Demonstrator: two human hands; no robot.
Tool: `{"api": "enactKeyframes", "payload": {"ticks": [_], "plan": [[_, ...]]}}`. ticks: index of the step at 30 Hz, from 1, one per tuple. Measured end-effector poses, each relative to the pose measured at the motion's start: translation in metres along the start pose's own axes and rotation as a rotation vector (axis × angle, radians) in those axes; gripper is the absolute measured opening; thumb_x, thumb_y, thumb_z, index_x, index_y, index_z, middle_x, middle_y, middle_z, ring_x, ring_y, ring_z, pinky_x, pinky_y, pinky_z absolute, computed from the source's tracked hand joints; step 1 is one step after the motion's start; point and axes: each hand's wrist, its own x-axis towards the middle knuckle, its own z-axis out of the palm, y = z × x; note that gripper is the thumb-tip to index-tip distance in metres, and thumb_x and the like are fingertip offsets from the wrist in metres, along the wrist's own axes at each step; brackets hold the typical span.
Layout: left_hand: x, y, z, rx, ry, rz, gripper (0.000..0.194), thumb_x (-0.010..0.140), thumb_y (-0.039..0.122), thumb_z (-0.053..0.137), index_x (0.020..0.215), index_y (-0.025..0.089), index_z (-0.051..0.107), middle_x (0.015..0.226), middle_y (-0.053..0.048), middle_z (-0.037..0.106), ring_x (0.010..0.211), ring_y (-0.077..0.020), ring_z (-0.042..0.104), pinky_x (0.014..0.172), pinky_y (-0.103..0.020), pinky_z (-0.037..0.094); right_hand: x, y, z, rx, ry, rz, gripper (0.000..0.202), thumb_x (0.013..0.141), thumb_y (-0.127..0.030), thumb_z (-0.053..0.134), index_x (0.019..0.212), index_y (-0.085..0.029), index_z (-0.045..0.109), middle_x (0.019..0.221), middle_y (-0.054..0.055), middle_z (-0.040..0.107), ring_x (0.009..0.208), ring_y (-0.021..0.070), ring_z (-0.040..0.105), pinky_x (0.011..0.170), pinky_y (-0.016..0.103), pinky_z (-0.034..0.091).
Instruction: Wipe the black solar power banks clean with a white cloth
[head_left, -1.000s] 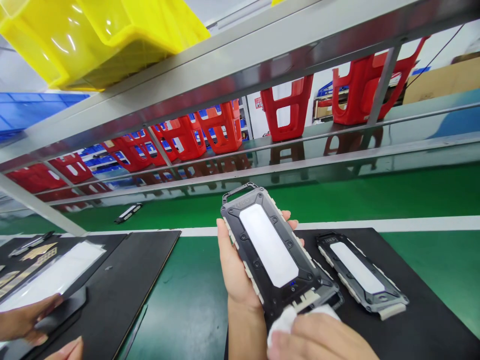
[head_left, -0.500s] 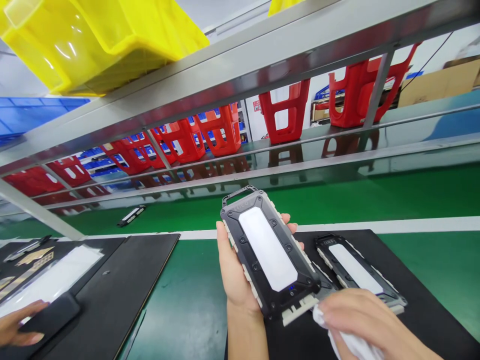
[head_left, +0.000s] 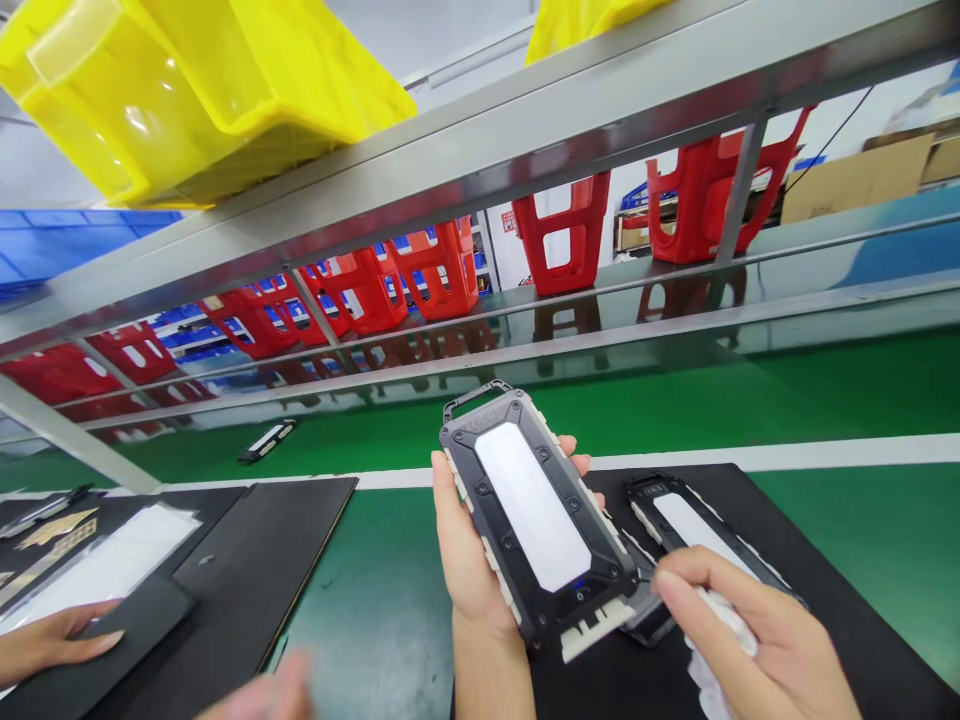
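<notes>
A black rugged power bank (head_left: 534,505) with a white panel, a loop handle and a small blue light lies tilted in my left hand (head_left: 472,570). My fingers wrap around its back and edges. At its lower end, a pale rubber flap (head_left: 598,630) sticks out. Closed on a crumpled white cloth (head_left: 721,640), my right hand (head_left: 772,640) is just right of that end, apart from the flap. Behind it, a second power bank (head_left: 701,530) of the same kind lies on a black mat (head_left: 847,610), partly hidden by my hand. Another dark unit (head_left: 651,625) shows between them.
At left, a co-worker's hand (head_left: 64,640) holds a dark flat piece (head_left: 142,620) above a black board (head_left: 277,560). Another hand (head_left: 262,690) blurs nearby. A similar unit (head_left: 268,440) lies on the green belt (head_left: 360,430). Overhead run a metal rail (head_left: 480,150) and yellow bin (head_left: 187,100).
My right hand has drawn back from the flap, slightly up and right, with the cloth. The co-worker's dark piece has shifted right, and a blurred hand has entered at bottom left.
</notes>
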Motion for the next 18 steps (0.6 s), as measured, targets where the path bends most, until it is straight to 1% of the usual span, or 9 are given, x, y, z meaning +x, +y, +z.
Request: {"api": "enactKeyframes", "payload": {"ticks": [3,4,6,8,10,13,14,16,18], "plan": [[0.0,0.0,0.003,-0.004,0.005,-0.014,0.083,0.08,0.073,0.021,0.11,0.01,0.066,0.1,-0.012,0.069,0.081,-0.0226,0.066,0.083,-0.035,0.053,0.001,0.008,0.004,0.02,0.016,0.042,0.021,0.09,-0.038,0.049,0.081,-0.023,0.061,0.072,0.0,0.063,0.057,0.0145,0.057,0.045,0.018,0.042],[0.0,0.0,0.003,-0.001,0.015,-0.021,0.084,0.079,0.074,0.021,0.109,0.01,0.067,0.098,-0.012,0.07,0.08,-0.0223,0.066,0.082,-0.035,0.053,0.002,0.01,0.005,0.043,0.027,0.052,0.019,0.09,-0.038,0.05,0.086,-0.024,0.062,0.074,0.0,0.064,0.057,0.0143,0.057,0.046,0.018,0.043],[0.0,-0.001,0.003,0.018,0.049,-0.035,0.086,0.077,0.077,0.024,0.107,0.009,0.067,0.096,-0.012,0.07,0.078,-0.0231,0.066,0.077,-0.034,0.055,0.004,0.013,0.006,0.104,0.041,0.095,0.018,0.089,-0.038,0.051,0.09,-0.025,0.063,0.069,-0.001,0.062,0.053,0.0134,0.055,0.047,0.018,0.044],[0.0,-0.001,0.003,0.03,0.077,-0.035,0.086,0.075,0.078,0.028,0.106,0.009,0.068,0.093,-0.012,0.071,0.078,-0.024,0.067,0.073,-0.034,0.056,0.006,0.015,0.007,0.168,0.033,0.149,0.02,0.088,-0.04,0.053,0.089,-0.024,0.065,0.068,-0.001,0.062,0.058,0.0146,0.057,0.053,0.019,0.047],[0.0,-0.002,0.003,0.025,0.09,-0.023,0.086,0.075,0.078,0.028,0.104,0.008,0.068,0.092,-0.012,0.071,0.078,-0.0243,0.067,0.072,-0.033,0.056,0.006,0.015,0.008,0.248,-0.015,0.233,0.024,0.086,-0.044,0.056,0.09,-0.023,0.066,0.073,0.002,0.063,0.066,0.0166,0.058,0.06,0.021,0.048],[0.001,-0.001,0.005,0.028,0.117,-0.03,0.089,0.075,0.079,0.025,0.104,0.007,0.068,0.093,-0.013,0.07,0.077,-0.0248,0.067,0.07,-0.034,0.056,0.004,0.013,0.01,0.446,-0.09,0.386,0.032,0.085,-0.05,0.057,0.093,-0.021,0.066,0.065,0.002,0.06,0.061,0.0163,0.054,0.057,0.022,0.045],[0.001,-0.001,0.007,0.035,0.132,-0.028,0.088,0.075,0.079,0.025,0.104,0.007,0.068,0.092,-0.013,0.07,0.076,-0.0247,0.067,0.07,-0.034,0.057,0.003,0.012,0.011,0.514,-0.102,0.416,0.034,0.085,-0.051,0.057,0.093,-0.02,0.067,0.064,0.002,0.059,0.06,0.016,0.053,0.056,0.022,0.044],[0.0,-0.001,0.01,0.051,0.161,-0.011,0.086,0.076,0.077,0.025,0.102,0.008,0.07,0.09,-0.012,0.071,0.073,-0.0244,0.067,0.068,-0.034,0.057,0.0,0.011,0.012,0.606,-0.107,0.431,0.036,0.084,-0.053,0.058,0.088,-0.019,0.069,0.064,0.002,0.059,0.061,0.0159,0.051,0.056,0.023,0.043],[-0.002,-0.002,0.013,0.064,0.194,0.0,0.085,0.077,0.076,0.026,0.099,0.008,0.071,0.088,-0.013,0.071,0.071,-0.0246,0.067,0.065,-0.034,0.058,-0.003,0.009,0.014,0.643,-0.097,0.435,0.036,0.083,-0.052,0.06,0.085,-0.018,0.069,0.065,0.003,0.059,0.063,0.0165,0.052,0.059,0.024,0.044]]}}
